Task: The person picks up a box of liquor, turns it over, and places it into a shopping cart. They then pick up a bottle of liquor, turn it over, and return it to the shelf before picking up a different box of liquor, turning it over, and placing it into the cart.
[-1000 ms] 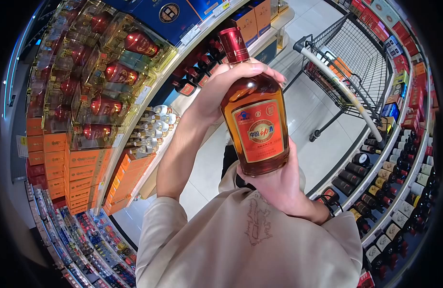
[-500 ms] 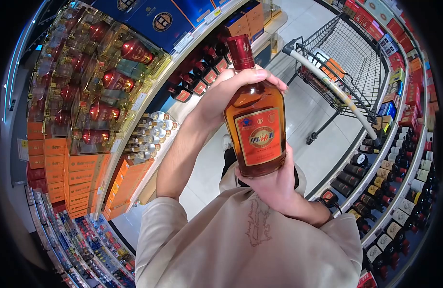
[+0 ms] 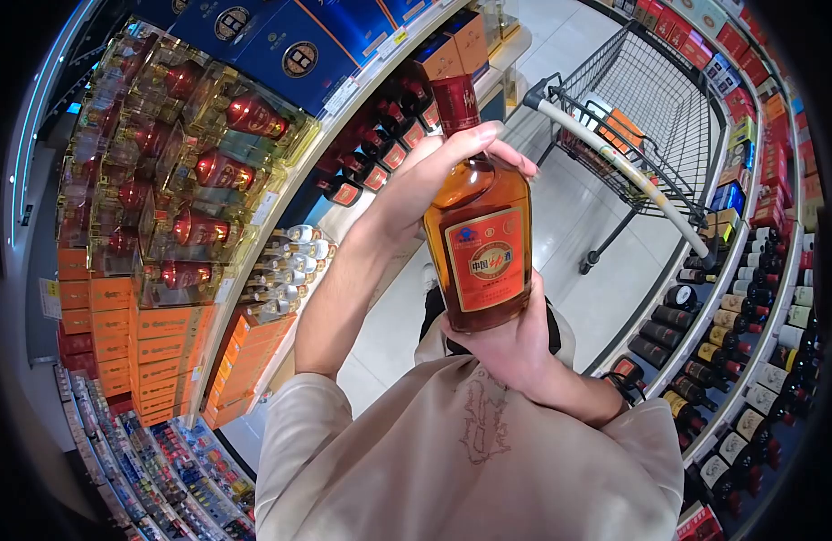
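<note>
An amber liquor bottle [image 3: 474, 216] with a red label and dark red cap stands nearly upright, slightly tilted, in front of my chest. My left hand [image 3: 456, 162] is closed around its shoulder just below the neck, thumb across the front and fingertips showing at the right side. Under the base is my right hand [image 3: 515, 338], cupped against the bottom and lower right side, its other fingers partly hidden. The label faces up towards me.
A black wire shopping cart [image 3: 632, 126] with a pale handle stands ahead on the right. Shelves of bottles [image 3: 740, 361] curve along the right. Boxed red bottles [image 3: 195, 225], orange cartons [image 3: 159, 347] and small bottles [image 3: 289, 266] line the left.
The bottle has turned and tilted slightly, its cap moving a little to the right and down in view. Both hands keep their hold.
</note>
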Tool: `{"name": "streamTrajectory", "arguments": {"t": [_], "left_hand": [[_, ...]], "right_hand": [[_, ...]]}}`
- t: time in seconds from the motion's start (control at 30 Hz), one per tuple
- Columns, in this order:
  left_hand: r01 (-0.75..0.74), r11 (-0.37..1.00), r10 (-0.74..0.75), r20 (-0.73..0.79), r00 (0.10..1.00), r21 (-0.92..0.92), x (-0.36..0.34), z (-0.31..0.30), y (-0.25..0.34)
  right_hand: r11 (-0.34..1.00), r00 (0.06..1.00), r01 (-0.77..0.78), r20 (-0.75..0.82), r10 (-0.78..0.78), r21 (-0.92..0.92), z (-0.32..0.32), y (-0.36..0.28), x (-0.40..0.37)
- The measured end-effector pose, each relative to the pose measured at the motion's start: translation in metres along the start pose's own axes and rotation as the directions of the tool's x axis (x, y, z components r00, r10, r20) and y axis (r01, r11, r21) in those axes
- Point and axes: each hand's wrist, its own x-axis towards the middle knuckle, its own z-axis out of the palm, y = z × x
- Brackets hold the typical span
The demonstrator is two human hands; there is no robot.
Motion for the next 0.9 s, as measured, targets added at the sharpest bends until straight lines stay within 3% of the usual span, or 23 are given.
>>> {"name": "streamTrajectory", "arguments": {"t": [0.27, 0.33, 0.4, 0.63, 0.83, 0.9], "left_hand": [[0.006, 0.998, -0.005, -0.020, 1.000, 0.062, -0.004, -0.008, -0.009], [-0.077, 0.996, 0.077, -0.008, 0.997, 0.035, -0.004, -0.009, -0.015], [-0.076, 0.996, 0.077, -0.017, 0.997, 0.042, -0.005, -0.008, -0.015], [-0.130, 0.981, 0.137, -0.035, 0.990, 0.146, -0.008, -0.008, -0.018], [-0.196, 0.961, 0.194, 0.029, 0.981, 0.193, -0.008, -0.012, -0.023], [-0.198, 0.969, 0.199, 0.014, 0.980, 0.149, -0.007, -0.012, -0.027]], "right_hand": [[0.999, 0.996, 0.042, -0.077, -0.043, -0.014, -0.006, 0.002, 0.008], [0.997, 0.994, 0.069, -0.079, -0.071, -0.034, -0.008, 0.001, 0.008], [0.995, 0.997, 0.070, -0.024, -0.072, -0.074, -0.009, -0.001, 0.007], [0.988, 0.989, 0.125, -0.066, -0.132, -0.096, -0.013, -0.001, 0.009], [0.975, 0.986, 0.166, 0.051, -0.160, -0.148, -0.028, -0.003, 0.012], [0.968, 0.976, 0.205, -0.048, -0.214, -0.148, -0.023, -0.004, 0.010]]}}
